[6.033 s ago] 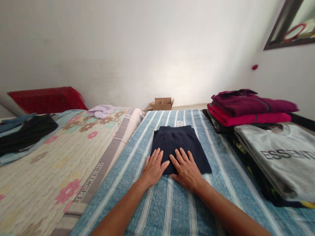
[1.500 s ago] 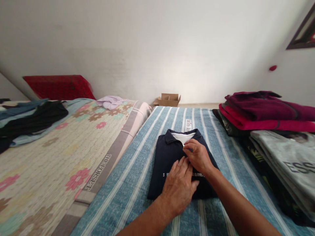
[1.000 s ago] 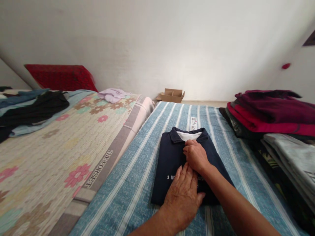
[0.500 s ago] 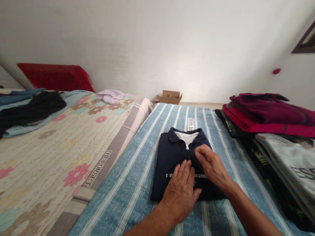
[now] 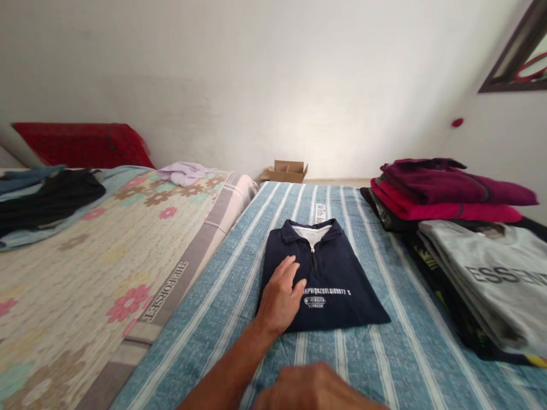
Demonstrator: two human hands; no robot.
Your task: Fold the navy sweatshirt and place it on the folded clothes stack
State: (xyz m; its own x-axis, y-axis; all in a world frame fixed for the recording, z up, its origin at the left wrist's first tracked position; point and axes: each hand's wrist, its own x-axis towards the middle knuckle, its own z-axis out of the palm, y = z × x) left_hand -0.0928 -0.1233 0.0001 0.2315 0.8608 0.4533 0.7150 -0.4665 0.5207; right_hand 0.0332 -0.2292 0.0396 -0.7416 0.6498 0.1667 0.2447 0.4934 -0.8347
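A navy zip-neck shirt (image 5: 342, 307), folded into a flat block, lies on the blue striped bedspread (image 5: 222, 307) with its collar away from me. White lettering runs across its front, and a short zip shows below the collar. My left hand (image 5: 280, 296) is over the left part of the shirt, fingers loosely extended and thumb apart, gripping nothing; whether it presses on the cloth I cannot tell. Low at the bottom edge, on my side of the shirt, my right hand (image 5: 318, 390) is smeared by motion, its fingers hidden.
To the right stand stacks of folded clothes: a maroon garment (image 5: 453, 185) on top of one, a grey printed T-shirt (image 5: 491, 250) on another. A floral bed (image 5: 141, 239) adjoins on the left, holding black clothing (image 5: 55, 196) and a lilac cloth (image 5: 183, 172). An open carton (image 5: 288, 171) sits by the wall.
My left hand has shifted left across the shirt. My right hand has come off the shirt's right side and back toward me. The view has turned slightly right.
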